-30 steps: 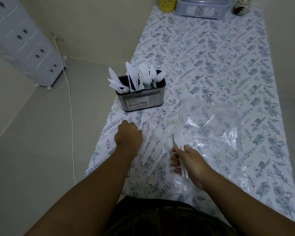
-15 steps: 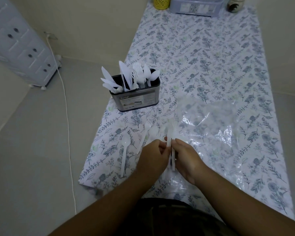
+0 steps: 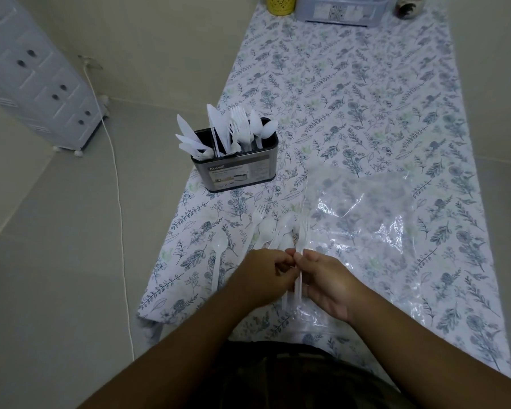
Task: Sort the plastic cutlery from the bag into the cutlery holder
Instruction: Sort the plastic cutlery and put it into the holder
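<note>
A dark metal cutlery holder (image 3: pixel 239 174) stands on the floral cloth (image 3: pixel 351 93), filled with white plastic knives, forks and spoons. A clear plastic bag (image 3: pixel 366 214) lies flat to its right. Loose white cutlery (image 3: pixel 267 231) lies in a small pile just in front of my hands, and a single spoon (image 3: pixel 219 255) lies apart to the left. My right hand (image 3: pixel 326 283) pinches a few white forks (image 3: pixel 302 231) upright by their handles. My left hand (image 3: pixel 263 277) meets it, fingertips on the same handles.
At the far end of the cloth stand a yellow cup (image 3: pixel 281 4), a grey plastic box (image 3: pixel 340 8) and a small jar (image 3: pixel 407 7). A white drawer unit (image 3: pixel 33 78) and a white cable (image 3: pixel 118 202) are on the tiled floor at left.
My left hand left the loose pile and came over to my right hand. My right hand lifted the forks off the cloth. A single spoon now lies apart at left.
</note>
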